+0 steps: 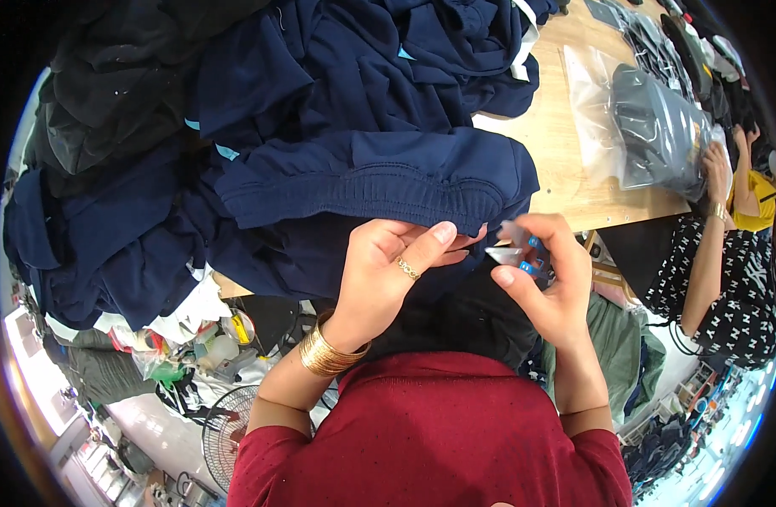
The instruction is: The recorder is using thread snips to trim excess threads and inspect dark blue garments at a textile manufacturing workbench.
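A navy garment (379,194) with a gathered elastic waistband lies in front of me over the table's near edge. My left hand (379,270), wearing a ring and gold bangles, pinches the waistband's lower edge, thumb on top. Close to its right, my right hand (559,279) is closed on a small pair of thread snips (506,253) with blue parts at the grip. The snips' blades point left, toward the waistband edge and the fingertips of my left hand. Whether the blades touch a thread is too small to tell.
More navy garments (346,68) are heaped behind, with black cloth (134,76) at the far left. A clear bag of dark clothing (658,127) lies on the wooden table (549,160) at right, where another person's hand (716,169) rests. A fan (227,431) stands low at left.
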Demonstrator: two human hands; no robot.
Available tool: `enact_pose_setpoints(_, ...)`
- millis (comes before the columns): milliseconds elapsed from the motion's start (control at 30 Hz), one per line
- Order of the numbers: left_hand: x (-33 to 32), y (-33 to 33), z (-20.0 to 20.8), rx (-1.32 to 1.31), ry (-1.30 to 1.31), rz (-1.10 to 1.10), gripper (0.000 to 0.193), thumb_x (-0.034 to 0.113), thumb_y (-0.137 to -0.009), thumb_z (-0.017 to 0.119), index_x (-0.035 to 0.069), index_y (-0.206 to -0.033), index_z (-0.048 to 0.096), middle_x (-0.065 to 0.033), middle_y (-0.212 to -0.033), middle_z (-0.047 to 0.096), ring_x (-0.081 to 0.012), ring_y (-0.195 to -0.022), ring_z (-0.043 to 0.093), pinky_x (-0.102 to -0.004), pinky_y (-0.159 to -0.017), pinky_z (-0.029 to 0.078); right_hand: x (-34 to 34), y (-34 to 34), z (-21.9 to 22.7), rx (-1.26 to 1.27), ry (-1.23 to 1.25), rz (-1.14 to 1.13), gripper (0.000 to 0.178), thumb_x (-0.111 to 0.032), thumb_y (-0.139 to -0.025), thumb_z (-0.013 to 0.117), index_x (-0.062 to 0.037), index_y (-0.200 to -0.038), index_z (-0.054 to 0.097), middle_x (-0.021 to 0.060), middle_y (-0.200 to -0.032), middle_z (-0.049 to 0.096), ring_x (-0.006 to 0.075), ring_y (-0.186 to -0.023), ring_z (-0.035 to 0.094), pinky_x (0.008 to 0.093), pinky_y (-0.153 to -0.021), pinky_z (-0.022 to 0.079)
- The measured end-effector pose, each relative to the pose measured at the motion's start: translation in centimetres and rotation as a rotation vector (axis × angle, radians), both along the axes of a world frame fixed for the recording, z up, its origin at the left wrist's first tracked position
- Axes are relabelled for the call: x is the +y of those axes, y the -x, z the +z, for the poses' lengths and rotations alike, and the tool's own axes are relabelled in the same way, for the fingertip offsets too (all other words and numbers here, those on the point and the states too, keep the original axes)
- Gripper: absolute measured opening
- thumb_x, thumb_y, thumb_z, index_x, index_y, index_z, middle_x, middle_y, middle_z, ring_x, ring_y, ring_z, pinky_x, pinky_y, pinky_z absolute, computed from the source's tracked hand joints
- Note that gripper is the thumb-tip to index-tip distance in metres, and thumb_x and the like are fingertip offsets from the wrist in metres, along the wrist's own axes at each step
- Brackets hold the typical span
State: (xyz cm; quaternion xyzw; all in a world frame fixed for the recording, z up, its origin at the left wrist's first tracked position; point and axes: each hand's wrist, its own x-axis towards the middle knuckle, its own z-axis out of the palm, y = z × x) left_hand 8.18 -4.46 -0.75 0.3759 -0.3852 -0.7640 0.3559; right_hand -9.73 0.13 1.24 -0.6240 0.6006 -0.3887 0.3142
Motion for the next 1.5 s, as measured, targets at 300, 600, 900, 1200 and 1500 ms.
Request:
enact_pose_setpoints(300, 0.39, 0.17, -0.14, 0.0, 0.019, -0.014, 0.026, 0.01, -0.092, 0.047, -0.012, -0.102, 0.056, -0.0242, -0.099, 0.062, -0.0333, -0.096, 0.062, -0.0389, -0.084, 0.052, 0.46, 0.01, -0.91, 0.373, 0.17, 0.01, 0.025, -0.021, -0.069, 0.075, -0.0072, -0.083, 0.06, 0.0019, -0.069, 0.057, 0.0191, -0.053, 0.049, 0.0289, -0.05, 0.039)
enact_pose_setpoints(600, 0.62, 0.4, -0.54, 0.067, -0.025, 0.049, 0.018, 0.008, -0.089, 0.057, -0.01, -0.092, 0.062, -0.0127, -0.087, 0.066, -0.0147, -0.08, 0.063, -0.0263, -0.078, 0.051, 0.28, -0.34, -0.75, 0.383, 0.144, 0.005, 0.024, -0.022, -0.071, 0.074, -0.006, -0.084, 0.06, 0.0033, -0.07, 0.058, 0.0196, -0.056, 0.053, 0.0296, -0.051, 0.041)
enact_pose_setpoints(900, 0.73, 0.47, -0.52, 0.08, -0.007, 0.071, 0.018, 0.007, -0.089, 0.057, -0.01, -0.094, 0.061, -0.0126, -0.088, 0.065, -0.0146, -0.081, 0.063, -0.0269, -0.078, 0.052, 0.24, -0.46, -0.54, 0.405, 0.178, 0.01, 0.022, -0.021, -0.072, 0.073, -0.0062, -0.083, 0.06, 0.0031, -0.069, 0.058, 0.0201, -0.055, 0.053, 0.0294, -0.051, 0.041)
enact_pose_setpoints(1200, 0.74, 0.43, -0.43, 0.093, -0.034, 0.052, 0.021, 0.01, -0.089, 0.057, -0.01, -0.096, 0.061, -0.0157, -0.093, 0.065, -0.0184, -0.085, 0.064, -0.0295, -0.08, 0.052, 0.85, -0.19, -0.76, 0.432, 0.19, -0.035, 0.024, -0.021, -0.071, 0.074, -0.0067, -0.084, 0.06, 0.0028, -0.067, 0.056, 0.0192, -0.054, 0.051, 0.0294, -0.05, 0.04)
enact_pose_setpoints(1500, 0.85, 0.34, -0.63, 0.096, -0.033, 0.055, 0.022, 0.011, -0.09, 0.057, -0.01, -0.095, 0.061, -0.0162, -0.092, 0.065, -0.0187, -0.085, 0.064, -0.0305, -0.08, 0.053, 0.77, -0.41, -0.83, 0.449, 0.209, -0.016, 0.023, -0.022, -0.072, 0.073, -0.0075, -0.083, 0.06, 0.0024, -0.067, 0.056, 0.0192, -0.054, 0.051, 0.0295, -0.049, 0.039)
